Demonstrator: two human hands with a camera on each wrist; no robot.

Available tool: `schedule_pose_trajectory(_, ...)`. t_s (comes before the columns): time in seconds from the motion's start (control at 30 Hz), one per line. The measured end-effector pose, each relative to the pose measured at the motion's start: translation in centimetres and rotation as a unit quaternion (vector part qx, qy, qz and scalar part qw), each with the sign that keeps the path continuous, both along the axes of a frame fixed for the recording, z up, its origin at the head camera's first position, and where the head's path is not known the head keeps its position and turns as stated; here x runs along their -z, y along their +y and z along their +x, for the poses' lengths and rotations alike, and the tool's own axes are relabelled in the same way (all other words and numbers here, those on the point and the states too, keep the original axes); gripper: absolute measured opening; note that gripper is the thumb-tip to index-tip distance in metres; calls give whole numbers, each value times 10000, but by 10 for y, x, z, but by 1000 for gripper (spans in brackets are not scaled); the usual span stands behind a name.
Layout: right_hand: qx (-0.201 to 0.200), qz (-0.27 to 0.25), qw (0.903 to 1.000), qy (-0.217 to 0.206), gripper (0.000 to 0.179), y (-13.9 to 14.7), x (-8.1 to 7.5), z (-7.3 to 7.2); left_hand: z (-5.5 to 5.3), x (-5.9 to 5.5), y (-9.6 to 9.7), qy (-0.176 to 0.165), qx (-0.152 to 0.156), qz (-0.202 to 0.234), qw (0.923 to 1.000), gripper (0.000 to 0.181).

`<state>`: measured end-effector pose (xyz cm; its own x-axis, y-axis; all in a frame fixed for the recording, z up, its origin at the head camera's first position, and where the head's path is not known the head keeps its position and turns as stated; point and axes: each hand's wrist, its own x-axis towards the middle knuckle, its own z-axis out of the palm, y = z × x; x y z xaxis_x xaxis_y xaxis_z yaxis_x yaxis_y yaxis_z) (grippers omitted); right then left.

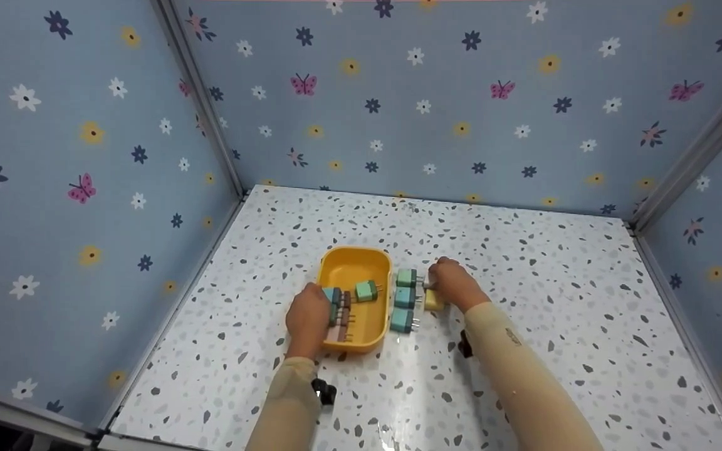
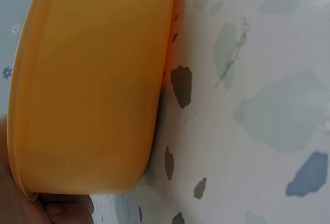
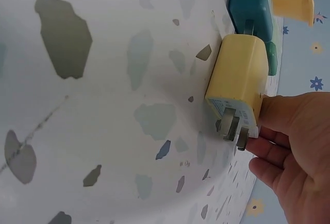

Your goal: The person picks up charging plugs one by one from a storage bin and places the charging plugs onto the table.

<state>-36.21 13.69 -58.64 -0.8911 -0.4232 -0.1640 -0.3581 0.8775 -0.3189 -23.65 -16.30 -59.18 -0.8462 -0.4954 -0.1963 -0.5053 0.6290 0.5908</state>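
Note:
My left hand (image 1: 308, 316) grips the left rim of a yellow plastic box (image 1: 355, 255); in the left wrist view its fingers (image 2: 69, 209) curl below the rim. Inside lie a green charger plug (image 1: 366, 290) and several teal, brown and pinkish ones, partly covered by that hand. My right hand (image 1: 455, 285) pinches a small whitish charger plug (image 3: 253, 131), mostly hidden behind a yellow charger plug (image 3: 237, 69). That yellow plug lies on the table, prongs toward the wrist camera, beside the fingertips.
Right of the box, a green charger plug (image 1: 407, 277) and two teal ones (image 1: 405, 297) form a column, prongs pointing right. The speckled white table (image 1: 524, 376) is bounded by blue flowered panels (image 1: 398, 94) at the back and sides.

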Motion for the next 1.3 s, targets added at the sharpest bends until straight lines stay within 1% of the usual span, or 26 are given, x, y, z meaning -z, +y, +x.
schedule_pose_trajectory(0.2, 84, -164, 9998, -120, 33, 3, -2, 0, 0, 1, 1, 25, -27, 103, 9999, 41)
schedule_pose_trajectory(0.37, 170, -92, 9997, -116, 36, 2, -3, -1, 1, 2, 0, 103, -18, 111, 9999, 39)
schedule_pose_trajectory(0.47, 152, -78, 9999, 0, 36, 2, -5, 1, 2, 3, 0, 185, 73, -88, 9998, 39)
schedule_pose_trajectory(0.6, 111, -84, 9997, 181, 37, 2, -7, 4, 3, 3, 1, 191, 141, -247, 9994, 41)
schedule_pose_trajectory(0.7, 124, -92, 9996, 245, 38, 3, -7, 5, 3, 3, 1, 145, 111, -167, 9997, 42)
schedule_pose_trajectory(0.93, 81, -155, 9989, 446, 43, 4, -6, 7, 1, 2, 1, 59, 92, -156, 9998, 42)
schedule_pose_trajectory(1.13, 72, -267, 9977, 625, 41, 2, -7, 11, -1, 4, 1, 50, 78, -101, 9999, 42)
schedule_pose_trajectory(1.3, 84, -159, 9975, 678, 40, -3, -7, 13, -2, 4, -1, 27, 51, -95, 9999, 40)
